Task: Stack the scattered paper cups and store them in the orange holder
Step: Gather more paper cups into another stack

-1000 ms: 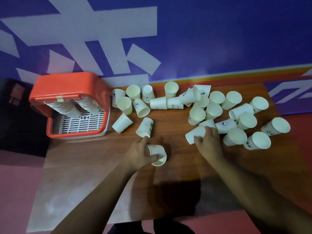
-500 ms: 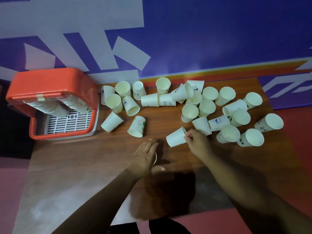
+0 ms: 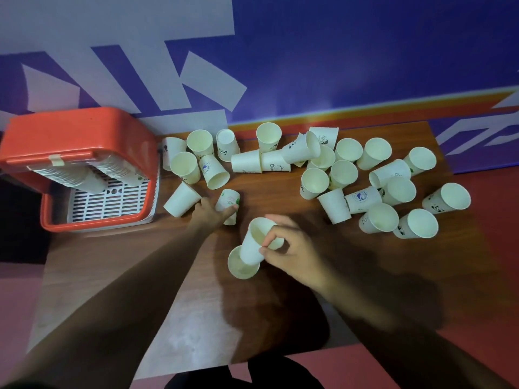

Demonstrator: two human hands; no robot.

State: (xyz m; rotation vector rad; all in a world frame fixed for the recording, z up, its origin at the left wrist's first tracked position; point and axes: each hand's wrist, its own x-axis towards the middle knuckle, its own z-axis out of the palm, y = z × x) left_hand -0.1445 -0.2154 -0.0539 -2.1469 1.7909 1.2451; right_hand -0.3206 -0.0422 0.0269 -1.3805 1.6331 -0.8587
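the right hand (image 3: 292,248), fingers pinching a tilted cup (image 3: 257,241), has its base pointing to 7 o'clock into the upright cup (image 3: 243,265), while the left hand (image 3: 209,213) fingers close on a printed cup (image 3: 229,202) at 11 o'clock

A wooden tabletop (image 3: 196,318) runs up against a blue-purple wall (image 3: 365,51) painted with pale angular shapes (image 3: 118,21), an orange stripe (image 3: 407,112) along its base, and reddish-pink floor (image 3: 491,220) showing on either side.
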